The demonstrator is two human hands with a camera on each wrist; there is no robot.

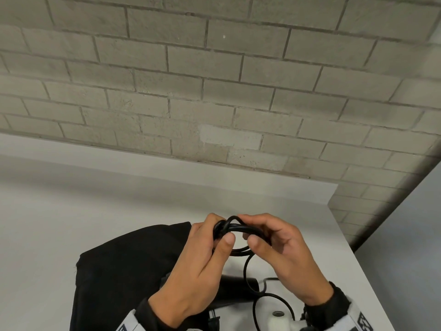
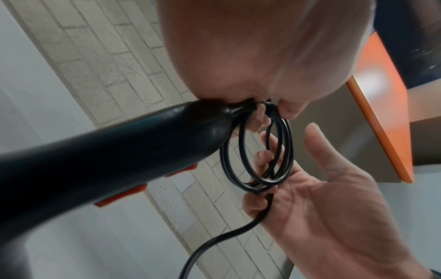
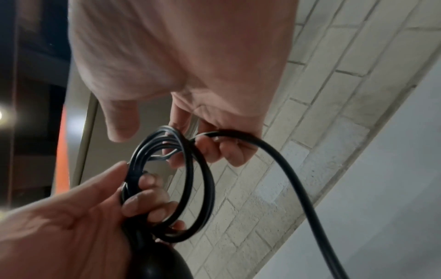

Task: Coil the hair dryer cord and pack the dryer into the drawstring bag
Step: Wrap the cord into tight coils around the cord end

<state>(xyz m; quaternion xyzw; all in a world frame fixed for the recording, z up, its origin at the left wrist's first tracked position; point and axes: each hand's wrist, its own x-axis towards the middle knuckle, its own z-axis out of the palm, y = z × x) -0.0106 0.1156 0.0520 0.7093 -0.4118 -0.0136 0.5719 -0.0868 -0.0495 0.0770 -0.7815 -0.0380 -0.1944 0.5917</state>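
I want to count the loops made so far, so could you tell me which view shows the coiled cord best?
The right wrist view: the coiled cord faces the camera as open rings, held between the left hand and right hand. The left wrist view also shows the rings, narrower. In the head view the fingers hide most of the coil.
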